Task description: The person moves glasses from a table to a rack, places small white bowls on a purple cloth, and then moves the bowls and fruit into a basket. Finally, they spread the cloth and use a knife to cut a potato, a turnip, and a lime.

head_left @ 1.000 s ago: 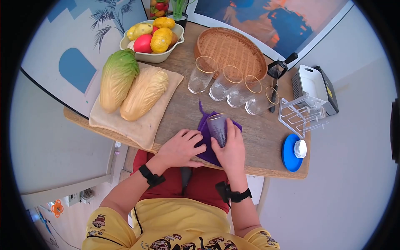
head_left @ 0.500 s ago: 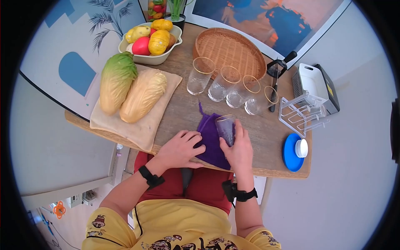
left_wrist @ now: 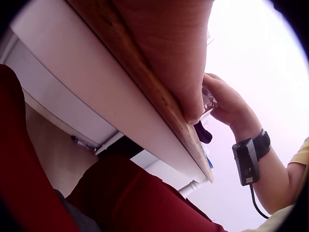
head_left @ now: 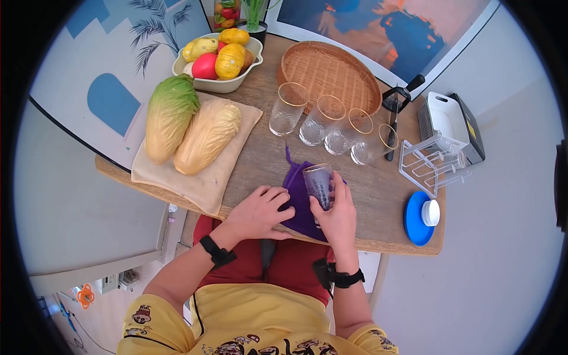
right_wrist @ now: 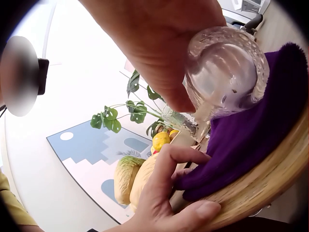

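Four glasses (head_left: 322, 121) stand far; I see the right hand (head_left: 337, 218) pinching a fifth glass (head_left: 318, 182); the left hand (head_left: 259, 212), fingers bent, slightly spread, touches purple cloth (head_left: 300, 207).

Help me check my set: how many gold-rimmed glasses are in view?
5: four glasses stand in a row before the wicker tray; the right hand holds the fifth glass over the purple cloth. Something clear at the white rack may be another.
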A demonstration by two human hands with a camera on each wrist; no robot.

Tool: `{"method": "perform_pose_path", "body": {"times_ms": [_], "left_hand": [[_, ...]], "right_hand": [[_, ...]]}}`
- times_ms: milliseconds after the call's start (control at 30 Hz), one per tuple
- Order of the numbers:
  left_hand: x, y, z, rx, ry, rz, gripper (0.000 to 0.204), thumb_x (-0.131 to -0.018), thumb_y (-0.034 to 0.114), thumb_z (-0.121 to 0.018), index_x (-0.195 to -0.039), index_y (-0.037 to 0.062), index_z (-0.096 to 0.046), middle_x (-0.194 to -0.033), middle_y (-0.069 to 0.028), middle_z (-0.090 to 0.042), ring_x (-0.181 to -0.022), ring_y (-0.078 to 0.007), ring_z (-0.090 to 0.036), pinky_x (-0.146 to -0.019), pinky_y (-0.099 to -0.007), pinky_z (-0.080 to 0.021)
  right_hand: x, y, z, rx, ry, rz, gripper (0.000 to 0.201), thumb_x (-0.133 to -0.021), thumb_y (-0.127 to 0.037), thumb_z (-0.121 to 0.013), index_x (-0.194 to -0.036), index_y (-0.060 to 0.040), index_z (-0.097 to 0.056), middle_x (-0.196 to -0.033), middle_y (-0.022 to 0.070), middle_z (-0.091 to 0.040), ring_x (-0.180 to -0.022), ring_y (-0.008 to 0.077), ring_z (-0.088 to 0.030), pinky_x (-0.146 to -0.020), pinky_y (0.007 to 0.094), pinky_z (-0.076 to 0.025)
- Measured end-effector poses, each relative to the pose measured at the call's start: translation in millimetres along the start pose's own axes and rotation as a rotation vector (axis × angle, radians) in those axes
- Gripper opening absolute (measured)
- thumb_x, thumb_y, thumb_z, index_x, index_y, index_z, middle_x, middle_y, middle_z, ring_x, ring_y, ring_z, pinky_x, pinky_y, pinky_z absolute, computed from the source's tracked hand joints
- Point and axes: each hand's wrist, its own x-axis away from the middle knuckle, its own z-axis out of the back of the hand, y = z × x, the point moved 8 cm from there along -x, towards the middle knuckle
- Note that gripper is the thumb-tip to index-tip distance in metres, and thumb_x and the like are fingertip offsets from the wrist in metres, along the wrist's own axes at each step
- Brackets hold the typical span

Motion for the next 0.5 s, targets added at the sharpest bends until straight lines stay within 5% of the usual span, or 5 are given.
{"method": "perform_pose_path", "body": {"times_ms": [200,500], "left_hand": [[0.3,-0.2,-0.3,0.004,0.012,-0.001,0.055,-0.077,0.055,-0.076,-0.107,0.0103,-0.064,-0.117,-0.0135,-0.057,-0.12,-0.032,-0.054,-0.101,-0.0452,-0.044],[-0.3,0.4,2.1,0.007,0.016,0.005,0.055,-0.077,0.055,-0.076,-0.107,0.0105,-0.064,-0.117,-0.0131,-0.057,-0.12,-0.032,-0.054,-0.101,-0.0453,-0.045]], "right_hand": [[9.7,-23.1,11.6,-0.352,0.041,0.11,0.103,-0.07,-0.002,-0.084,-0.156,-0.003,-0.027,-0.125,0.0168,-0.05,-0.114,0.0314,-0.054,-0.097,0.0408,-0.049],[7.6,-18.8,0.6,-0.403,0.076,0.195,0.103,-0.068,-0.003,-0.086,-0.154,-0.0043,-0.03,-0.124,0.0158,-0.049,-0.121,0.0316,-0.048,-0.101,0.0415,-0.044]]}}
